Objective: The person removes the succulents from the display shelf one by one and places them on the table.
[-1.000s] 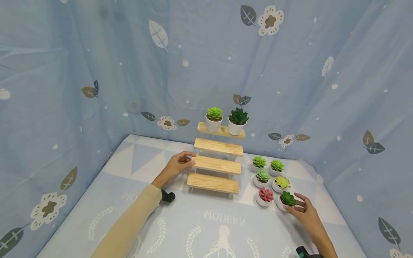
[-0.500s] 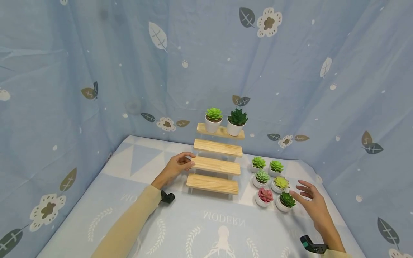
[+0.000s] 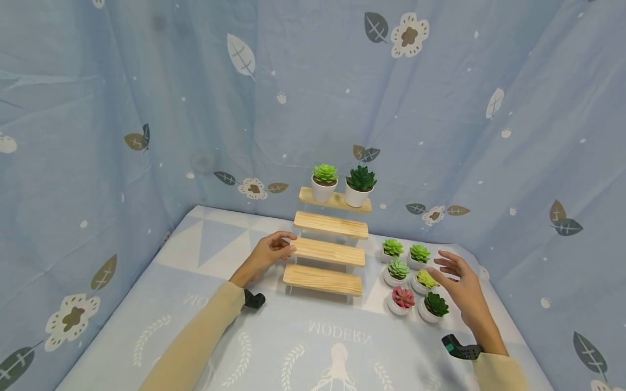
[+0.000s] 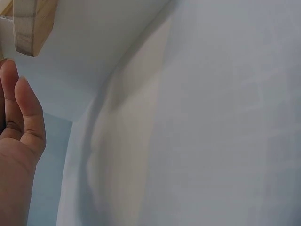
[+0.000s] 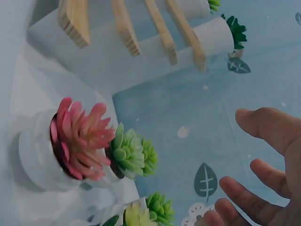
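Observation:
A tiered wooden plant stand [image 3: 324,279] has four plank steps. My left hand [image 3: 266,251] holds the left end of its third step from the top, thumb and index finger at the plank's edge; the left wrist view shows its fingers [image 4: 29,101] beside a plank end. My right hand [image 3: 459,282] hovers with spread fingers by the yellow-green succulent [image 3: 426,278], partly covering it and holding nothing. Around it stand a dark green succulent [image 3: 435,305], a pink succulent [image 5: 82,139], a pale green succulent [image 3: 398,269] and two bright green succulents [image 3: 419,254], all in white pots.
On the top step sit a light green succulent [image 3: 325,182] and a dark green one [image 3: 360,185] in white pots. A blue patterned curtain [image 3: 195,98] closes off the back and sides of the cloth-covered table [image 3: 274,331].
My right hand has let go of the dark green succulent at the front, lifted away to the right, then moved farther back over the group. The left hand has stayed put.

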Available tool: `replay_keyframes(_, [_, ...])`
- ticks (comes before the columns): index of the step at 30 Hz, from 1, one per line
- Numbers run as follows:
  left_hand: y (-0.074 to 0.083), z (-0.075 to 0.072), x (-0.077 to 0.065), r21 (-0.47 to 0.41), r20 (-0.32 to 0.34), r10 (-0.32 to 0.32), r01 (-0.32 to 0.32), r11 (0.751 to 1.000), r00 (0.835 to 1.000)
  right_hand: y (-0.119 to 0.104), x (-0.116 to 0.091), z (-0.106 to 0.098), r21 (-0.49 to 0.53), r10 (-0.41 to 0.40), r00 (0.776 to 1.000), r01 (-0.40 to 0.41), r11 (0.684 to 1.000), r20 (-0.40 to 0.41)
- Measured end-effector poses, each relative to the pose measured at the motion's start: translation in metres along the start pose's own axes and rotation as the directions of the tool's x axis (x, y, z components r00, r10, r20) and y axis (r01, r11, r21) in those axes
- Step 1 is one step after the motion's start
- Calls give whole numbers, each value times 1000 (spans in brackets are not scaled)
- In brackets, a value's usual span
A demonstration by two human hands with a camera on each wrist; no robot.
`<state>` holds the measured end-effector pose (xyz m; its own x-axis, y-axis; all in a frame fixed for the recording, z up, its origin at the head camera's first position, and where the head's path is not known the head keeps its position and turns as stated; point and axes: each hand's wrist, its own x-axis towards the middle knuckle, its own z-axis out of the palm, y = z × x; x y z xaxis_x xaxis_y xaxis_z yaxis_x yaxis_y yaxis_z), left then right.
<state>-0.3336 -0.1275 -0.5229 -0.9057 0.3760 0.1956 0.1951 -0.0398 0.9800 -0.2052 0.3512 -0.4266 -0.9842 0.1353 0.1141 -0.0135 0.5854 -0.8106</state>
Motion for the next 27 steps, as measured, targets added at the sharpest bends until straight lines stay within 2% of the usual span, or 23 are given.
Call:
replay_keyframes(17, [4,2,-1,-12,5,-7,7,1000,1000,-30,28,18,73,-104,993,100,992,56])
replay_keyframes(27, [2,2,-1,-11,-4,-7,7,1000,1000,-49,39,29,129,-130,988,119,985,80])
